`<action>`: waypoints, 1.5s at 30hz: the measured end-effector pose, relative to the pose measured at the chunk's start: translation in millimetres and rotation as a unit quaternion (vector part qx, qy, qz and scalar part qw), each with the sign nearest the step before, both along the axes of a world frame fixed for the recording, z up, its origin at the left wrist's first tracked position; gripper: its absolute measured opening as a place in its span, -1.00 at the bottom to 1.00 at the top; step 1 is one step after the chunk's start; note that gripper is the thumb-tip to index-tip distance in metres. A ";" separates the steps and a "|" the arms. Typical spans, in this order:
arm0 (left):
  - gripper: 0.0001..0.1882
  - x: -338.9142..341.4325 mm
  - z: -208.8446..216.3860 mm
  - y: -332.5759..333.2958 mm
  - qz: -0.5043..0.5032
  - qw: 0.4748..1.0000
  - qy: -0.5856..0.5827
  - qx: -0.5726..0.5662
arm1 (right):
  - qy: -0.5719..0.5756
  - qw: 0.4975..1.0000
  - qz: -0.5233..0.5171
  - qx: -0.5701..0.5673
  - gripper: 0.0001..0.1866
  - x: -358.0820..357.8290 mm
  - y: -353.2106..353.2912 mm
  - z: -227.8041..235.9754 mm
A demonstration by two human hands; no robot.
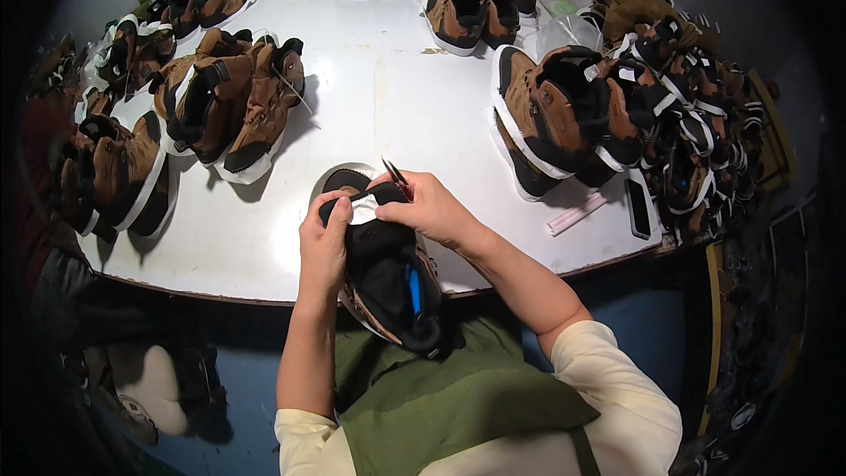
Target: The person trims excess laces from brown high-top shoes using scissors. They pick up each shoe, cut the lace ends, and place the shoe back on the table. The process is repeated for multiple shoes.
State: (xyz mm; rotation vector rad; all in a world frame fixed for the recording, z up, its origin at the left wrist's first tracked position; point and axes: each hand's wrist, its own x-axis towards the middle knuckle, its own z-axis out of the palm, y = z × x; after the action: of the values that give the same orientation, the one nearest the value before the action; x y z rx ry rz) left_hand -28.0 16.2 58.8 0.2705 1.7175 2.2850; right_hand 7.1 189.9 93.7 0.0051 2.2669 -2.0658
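Observation:
A brown and black shoe (388, 278) with a black lining is tilted at the table's front edge, its opening facing up and its heel toward my apron. My left hand (323, 247) is closed on the shoe's black tongue, thumb on top. My right hand (434, 210) pinches the other side of the tongue near a white label (364, 209). Small dark pointed thread snips (398, 178) stick out of the right hand's grip, tips up and away from me. Something blue (413, 291) shows inside the shoe. Part of the toe is hidden behind the tongue and my hands.
Brown and black shoes (229, 106) stand in groups on the white table (344, 62) at left. Stacked shoes (551, 115) and a dense pile (692, 115) fill the right. More shoes (458, 13) stand at the back. A phone (637, 204) and a pinkish-white stick (577, 212) lie at right.

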 end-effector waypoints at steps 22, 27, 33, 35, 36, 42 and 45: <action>-0.63 5.2 -3.7 -0.6 -0.020 0.998 -0.067 0.004 | -0.126 0.931 -0.005 -0.342 -0.67 -14.7 3.0 -36.9; -0.51 25.6 2.3 -1.0 0.063 0.995 0.077 -0.025 | -0.142 0.928 -0.014 -0.344 -0.70 -14.4 3.4 -39.6; -0.64 27.5 34.9 -17.0 0.162 0.794 0.472 -0.348 | -0.105 0.940 0.004 -0.324 -0.68 -12.1 5.1 -35.9; -0.63 28.3 41.5 -21.3 0.070 0.829 0.453 -0.321 | -0.100 0.944 0.004 -0.315 -0.68 -11.9 5.8 -38.3; -0.65 26.6 44.9 -17.8 0.040 0.838 0.443 -0.316 | -0.099 0.946 0.002 -0.308 -0.68 -13.2 6.6 -39.9; -0.74 17.0 28.0 -7.3 0.013 0.820 0.457 -0.344 | -0.147 0.936 -0.012 -0.319 -0.69 -14.6 8.9 -46.2; -0.85 12.3 20.4 -8.7 0.024 0.849 0.425 -0.315 | -0.165 0.926 -0.018 -0.339 -0.72 -16.4 6.5 -43.2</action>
State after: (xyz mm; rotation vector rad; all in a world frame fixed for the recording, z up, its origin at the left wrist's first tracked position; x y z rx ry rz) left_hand -15.7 7.5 79.3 1.2244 2.7746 1.5276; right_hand -9.2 196.4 50.5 0.3275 1.2942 -2.5184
